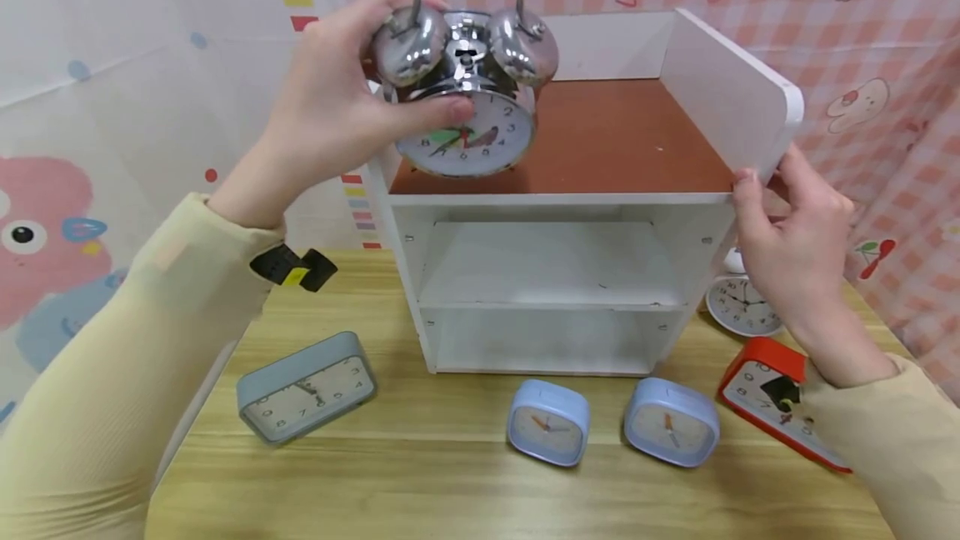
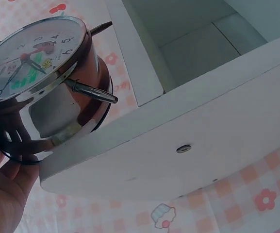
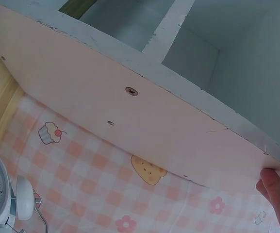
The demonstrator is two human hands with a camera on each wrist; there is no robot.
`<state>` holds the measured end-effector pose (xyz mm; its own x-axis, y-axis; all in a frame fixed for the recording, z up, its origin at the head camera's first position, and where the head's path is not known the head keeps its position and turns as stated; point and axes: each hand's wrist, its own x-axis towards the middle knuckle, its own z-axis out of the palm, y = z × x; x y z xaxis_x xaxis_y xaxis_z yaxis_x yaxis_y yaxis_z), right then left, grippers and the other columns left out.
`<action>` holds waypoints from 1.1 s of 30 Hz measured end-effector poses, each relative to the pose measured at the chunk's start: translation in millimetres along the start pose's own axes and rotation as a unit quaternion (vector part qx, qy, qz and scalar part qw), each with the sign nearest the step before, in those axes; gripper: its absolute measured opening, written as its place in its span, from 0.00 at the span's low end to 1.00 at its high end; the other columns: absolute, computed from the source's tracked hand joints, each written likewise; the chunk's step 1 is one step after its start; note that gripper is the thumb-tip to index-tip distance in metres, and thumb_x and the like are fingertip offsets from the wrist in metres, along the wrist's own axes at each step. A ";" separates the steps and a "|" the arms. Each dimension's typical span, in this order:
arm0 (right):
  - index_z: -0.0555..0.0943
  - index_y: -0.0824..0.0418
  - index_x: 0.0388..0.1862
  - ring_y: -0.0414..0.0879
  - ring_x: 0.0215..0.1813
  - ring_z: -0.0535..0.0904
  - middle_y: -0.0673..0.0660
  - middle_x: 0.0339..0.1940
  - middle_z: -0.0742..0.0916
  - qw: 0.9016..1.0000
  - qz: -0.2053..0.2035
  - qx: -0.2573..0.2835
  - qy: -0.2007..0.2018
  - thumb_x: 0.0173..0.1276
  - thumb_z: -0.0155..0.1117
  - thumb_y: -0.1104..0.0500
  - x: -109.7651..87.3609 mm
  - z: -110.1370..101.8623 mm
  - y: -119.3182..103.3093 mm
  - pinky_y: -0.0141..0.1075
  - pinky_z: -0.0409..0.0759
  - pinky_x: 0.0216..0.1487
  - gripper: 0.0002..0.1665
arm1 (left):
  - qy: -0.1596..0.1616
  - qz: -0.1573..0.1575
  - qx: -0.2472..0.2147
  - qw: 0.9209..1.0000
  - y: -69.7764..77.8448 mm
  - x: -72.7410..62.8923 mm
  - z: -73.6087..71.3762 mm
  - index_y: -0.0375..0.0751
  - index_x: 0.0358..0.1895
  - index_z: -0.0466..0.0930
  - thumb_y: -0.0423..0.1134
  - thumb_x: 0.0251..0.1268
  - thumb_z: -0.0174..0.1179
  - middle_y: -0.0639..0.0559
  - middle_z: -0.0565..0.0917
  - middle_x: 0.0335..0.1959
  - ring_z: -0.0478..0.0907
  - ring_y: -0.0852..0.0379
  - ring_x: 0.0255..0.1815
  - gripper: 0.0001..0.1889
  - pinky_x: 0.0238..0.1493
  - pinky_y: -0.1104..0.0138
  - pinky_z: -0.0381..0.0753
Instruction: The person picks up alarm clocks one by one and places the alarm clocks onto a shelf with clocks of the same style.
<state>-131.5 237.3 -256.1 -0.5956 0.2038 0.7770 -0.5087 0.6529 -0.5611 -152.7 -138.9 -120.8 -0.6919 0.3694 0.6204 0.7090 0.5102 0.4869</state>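
Note:
A silver twin-bell alarm clock is gripped in my left hand, with the thumb across its dial. The clock is held above the left part of the brown top of a white shelf unit. In the left wrist view the clock shows its short legs beside the unit's side panel. My right hand holds the front edge of the unit's right side panel, thumb at the front. The right wrist view catches only the fingers against that panel.
On the wooden table stand a grey-blue clock at left and two light blue clocks, one beside the other, in front. At right are a red clock, partly behind the sleeve, and a white twin-bell clock.

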 end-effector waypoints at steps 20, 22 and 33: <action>0.84 0.62 0.65 0.11 0.52 0.78 0.66 0.61 0.90 1.000 -0.004 0.007 0.005 0.77 0.59 0.58 0.0 1.9 0.9 0.08 0.74 0.44 0.22 | -0.031 -0.054 -0.021 0.998 -6.8 14.9 2.1 0.47 0.67 0.76 0.43 0.58 0.79 0.48 0.83 0.64 0.82 0.57 0.61 0.33 0.65 0.65 0.84; 0.84 0.62 0.65 0.11 0.52 0.78 0.66 0.61 0.90 1.000 -0.005 0.007 0.005 0.77 0.59 0.58 0.0 2.2 0.8 0.08 0.74 0.44 0.22 | -0.035 -0.056 -0.013 0.998 -8.0 16.6 1.9 0.47 0.67 0.76 0.44 0.59 0.79 0.48 0.83 0.64 0.81 0.57 0.60 0.33 0.64 0.66 0.85; 0.84 0.63 0.64 0.10 0.52 0.78 0.66 0.60 0.90 1.000 -0.005 0.007 0.008 0.77 0.59 0.58 -0.9 1.7 0.5 0.08 0.74 0.46 0.22 | -0.055 -0.083 0.006 0.995 -14.1 20.8 -2.6 0.47 0.66 0.75 0.49 0.62 0.76 0.47 0.84 0.62 0.81 0.57 0.56 0.32 0.58 0.72 0.83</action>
<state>-132.3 236.3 -257.6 -0.5808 0.2090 0.7868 -0.5231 0.6447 -0.5574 -176.8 -140.4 -113.2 -0.8107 0.3623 0.4599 0.5824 0.5799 0.5697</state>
